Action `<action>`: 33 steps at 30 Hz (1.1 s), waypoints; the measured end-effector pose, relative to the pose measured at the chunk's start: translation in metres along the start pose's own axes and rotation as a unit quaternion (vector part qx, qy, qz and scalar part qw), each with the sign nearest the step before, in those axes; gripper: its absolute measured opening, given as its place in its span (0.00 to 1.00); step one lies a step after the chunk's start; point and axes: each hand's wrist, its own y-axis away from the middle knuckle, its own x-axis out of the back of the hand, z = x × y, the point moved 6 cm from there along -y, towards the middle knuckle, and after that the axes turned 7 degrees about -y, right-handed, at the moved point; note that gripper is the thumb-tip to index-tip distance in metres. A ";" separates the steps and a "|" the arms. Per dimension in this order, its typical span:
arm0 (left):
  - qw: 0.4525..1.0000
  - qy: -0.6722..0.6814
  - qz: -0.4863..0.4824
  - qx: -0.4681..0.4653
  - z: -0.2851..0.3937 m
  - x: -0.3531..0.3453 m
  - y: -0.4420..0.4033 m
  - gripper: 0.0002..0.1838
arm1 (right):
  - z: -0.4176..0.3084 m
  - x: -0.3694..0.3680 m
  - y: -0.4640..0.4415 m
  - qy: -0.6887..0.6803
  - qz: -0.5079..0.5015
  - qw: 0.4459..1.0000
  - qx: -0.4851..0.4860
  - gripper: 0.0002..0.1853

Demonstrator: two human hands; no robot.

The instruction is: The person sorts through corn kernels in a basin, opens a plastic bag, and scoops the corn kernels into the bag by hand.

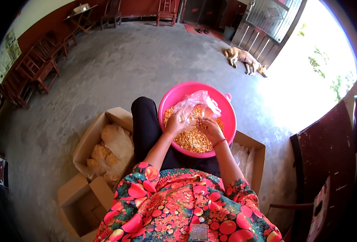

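Note:
A bright pink basin rests on my lap, with loose yellow-orange corn kernels covering its bottom. Over the kernels, a thin clear plastic bag lies crumpled against the far part of the basin. My left hand grips the bag's near left side. Curled inward, my right hand has its fingertips pinched at the bag's near right edge; exactly what lies between them is partly hidden. A red beaded bracelet circles my right wrist.
At my left, a cardboard box contains filled bags; another open box is nearer. A box at my right holds clear plastic bags. A dog lies by the doorway. Wooden chairs line the left wall.

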 end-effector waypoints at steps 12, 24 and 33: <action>0.996 -0.040 0.056 -0.063 0.006 0.003 0.001 0.31 | -0.032 -0.021 -0.017 0.283 -0.003 0.935 0.212 0.11; 0.996 -0.026 0.055 -0.069 0.001 0.001 0.001 0.33 | -0.006 0.050 0.013 0.729 0.114 0.660 0.138 0.11; 1.000 -0.015 -0.011 0.005 -0.008 -0.006 0.000 0.28 | 0.029 0.007 0.015 0.775 0.052 0.618 0.118 0.19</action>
